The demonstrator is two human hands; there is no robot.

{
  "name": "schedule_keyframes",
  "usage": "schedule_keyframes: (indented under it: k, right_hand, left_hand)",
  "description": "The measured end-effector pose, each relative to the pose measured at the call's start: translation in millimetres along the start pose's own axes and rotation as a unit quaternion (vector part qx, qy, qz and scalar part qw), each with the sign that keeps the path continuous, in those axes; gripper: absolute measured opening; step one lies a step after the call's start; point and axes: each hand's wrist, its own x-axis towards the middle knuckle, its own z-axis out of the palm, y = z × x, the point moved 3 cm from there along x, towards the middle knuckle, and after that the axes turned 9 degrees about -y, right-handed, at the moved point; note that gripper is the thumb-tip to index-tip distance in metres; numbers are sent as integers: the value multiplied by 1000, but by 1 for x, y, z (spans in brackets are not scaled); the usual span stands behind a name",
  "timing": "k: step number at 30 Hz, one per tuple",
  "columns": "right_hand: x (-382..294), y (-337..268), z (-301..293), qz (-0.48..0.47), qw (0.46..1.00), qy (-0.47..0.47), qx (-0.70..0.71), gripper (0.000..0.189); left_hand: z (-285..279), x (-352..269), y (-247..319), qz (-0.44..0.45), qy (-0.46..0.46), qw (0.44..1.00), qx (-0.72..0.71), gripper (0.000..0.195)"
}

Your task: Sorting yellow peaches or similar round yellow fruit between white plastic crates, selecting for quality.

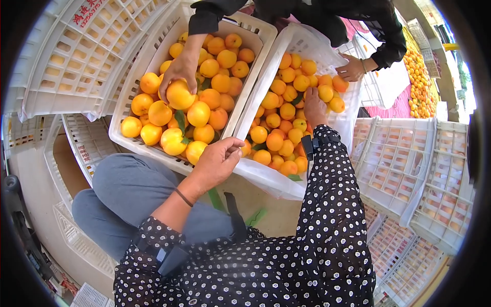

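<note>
Two white plastic crates of orange-yellow fruit, apricots or similar, stand side by side before me. My left hand [220, 159] is over the near right corner of the left crate [151, 151], thumb and fingers close together, with no fruit visible in it. My right hand [315, 105] reaches into the right crate, its fingers at the smaller fruit [287, 111]; whether they grip one is hidden. White sheeting [264, 180] lines that crate and hangs over its near rim. Larger fruit [160, 113] with a few green leaves [180, 119] fills the left crate.
A co-worker's hand [180, 73] holds a large fruit over the left crate; their other hand [351, 68] is at the right crate's far side. Stacked crates of fruit [399, 161] stand at right, more crates [76, 57] at left. Loose fruit [420, 84] lies beyond.
</note>
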Motion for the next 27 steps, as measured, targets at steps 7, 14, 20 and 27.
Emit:
schedule_keyframes:
  k: [7, 14, 20, 27]
  right_hand:
    - [19, -2, 19, 34, 998, -19, -54, 38]
    - [-20, -6, 13, -11, 993, -14, 113, 41]
    - [-119, -65, -15, -48, 387, -247, 887, 56]
    - [-192, -130, -95, -215, 399, -180, 873, 71]
  left_hand:
    - [-3, 7, -3, 11, 13, 999, 39, 29]
    - [1, 10, -2, 41, 27, 996, 79, 27]
    - [4, 18, -3, 8, -4, 1000, -16, 27]
    - [12, 2, 12, -12, -109, 965, -238, 47]
